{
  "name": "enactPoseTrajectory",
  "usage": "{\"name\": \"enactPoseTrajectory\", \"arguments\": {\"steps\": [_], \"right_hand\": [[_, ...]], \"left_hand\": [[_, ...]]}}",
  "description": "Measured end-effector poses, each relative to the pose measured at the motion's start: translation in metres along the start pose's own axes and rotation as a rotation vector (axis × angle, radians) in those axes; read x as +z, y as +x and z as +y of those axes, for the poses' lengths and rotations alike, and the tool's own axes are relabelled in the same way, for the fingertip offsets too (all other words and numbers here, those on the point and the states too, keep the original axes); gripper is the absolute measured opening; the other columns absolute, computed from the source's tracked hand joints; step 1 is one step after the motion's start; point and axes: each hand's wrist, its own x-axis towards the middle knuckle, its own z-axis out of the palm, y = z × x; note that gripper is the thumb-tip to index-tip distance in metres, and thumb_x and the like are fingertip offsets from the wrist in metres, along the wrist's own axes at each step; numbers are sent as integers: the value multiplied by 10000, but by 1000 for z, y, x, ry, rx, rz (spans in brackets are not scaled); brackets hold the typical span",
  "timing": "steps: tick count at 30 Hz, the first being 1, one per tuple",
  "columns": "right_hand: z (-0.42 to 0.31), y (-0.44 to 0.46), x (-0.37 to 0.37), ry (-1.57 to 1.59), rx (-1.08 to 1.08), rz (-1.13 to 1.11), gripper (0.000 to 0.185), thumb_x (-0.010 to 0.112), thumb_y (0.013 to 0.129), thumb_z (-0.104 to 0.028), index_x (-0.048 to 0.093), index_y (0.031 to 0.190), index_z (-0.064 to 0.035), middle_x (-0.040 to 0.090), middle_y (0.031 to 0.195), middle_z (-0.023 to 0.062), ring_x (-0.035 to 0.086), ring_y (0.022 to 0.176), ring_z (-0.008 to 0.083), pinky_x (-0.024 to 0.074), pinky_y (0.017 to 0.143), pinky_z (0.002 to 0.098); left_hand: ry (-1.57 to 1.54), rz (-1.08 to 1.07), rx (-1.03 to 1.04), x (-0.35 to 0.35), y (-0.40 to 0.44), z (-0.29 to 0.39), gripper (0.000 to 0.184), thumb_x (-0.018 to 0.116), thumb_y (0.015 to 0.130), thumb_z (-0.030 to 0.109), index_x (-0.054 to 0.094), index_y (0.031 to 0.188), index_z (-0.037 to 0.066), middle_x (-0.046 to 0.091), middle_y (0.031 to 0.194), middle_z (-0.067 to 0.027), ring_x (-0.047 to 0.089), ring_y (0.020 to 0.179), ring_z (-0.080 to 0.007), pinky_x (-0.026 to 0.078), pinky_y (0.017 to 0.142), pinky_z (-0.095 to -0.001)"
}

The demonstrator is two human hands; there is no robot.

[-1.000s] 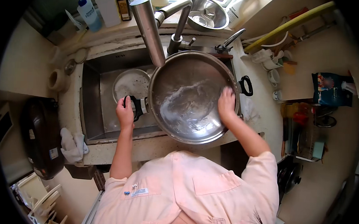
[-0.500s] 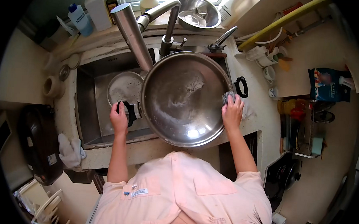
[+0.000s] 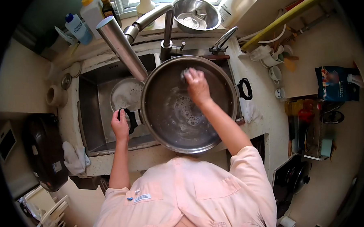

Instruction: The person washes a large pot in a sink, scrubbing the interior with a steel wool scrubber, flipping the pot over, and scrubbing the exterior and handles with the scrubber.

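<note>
A wide steel pan (image 3: 165,125) with two black loop handles rests over the right part of the sink, soapy water and foam inside it. My left hand (image 3: 119,125) is closed around the pan's left handle (image 3: 131,120). Inside the pan, near its far wall, my right hand (image 3: 198,86) presses a steel wool scrubber (image 3: 185,74), which is partly hidden by the fingers. The right handle (image 3: 244,89) is free of any hand.
The steel sink (image 3: 93,128) holds a round lid-like metal piece (image 3: 127,93). A thick faucet (image 3: 122,48) reaches over the pan's left rim. Behind stand bottles (image 3: 79,28) and a metal bowl (image 3: 197,14); cups (image 3: 275,75) line the right counter.
My right hand has moved with the scrubber from the pan's right rim to the inside, near the far wall. Foam has spread across the pan's middle. My left hand stays on the handle.
</note>
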Motion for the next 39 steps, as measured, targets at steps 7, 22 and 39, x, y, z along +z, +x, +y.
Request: {"name": "enactPoseTrajectory", "arguments": {"steps": [7, 22, 39], "right_hand": [[-14, -51, 30, 182, -156, -242, 336, 544, 654, 11, 544, 964, -116, 451, 1100, 90, 455, 927, 325, 478, 746, 378], [-31, 59, 18, 109, 177, 53, 502, 588, 639, 25, 525, 1130, -57, 438, 1221, 110, 403, 1063, 315, 373, 928, 370], [-36, -60, 36, 139, -203, -327, 428, 596, 600, -14, 568, 1016, -115, 460, 1182, 117, 464, 974, 328, 477, 729, 399]], "left_hand": [[24, -13, -2, -1, 5, -1, 193, 515, 891, 268, 530, 832, 85, 348, 527, 78, 278, 419, -8, 202, 364, -199], [82, 8, 144, -2, 8, -14, 182, 520, 889, 248, 558, 880, 70, 368, 531, 80, 287, 416, -9, 200, 356, -202], [65, 48, 125, 3, 11, -9, 189, 536, 879, 252, 568, 859, 66, 392, 554, 75, 303, 444, -14, 217, 382, -200]]}}
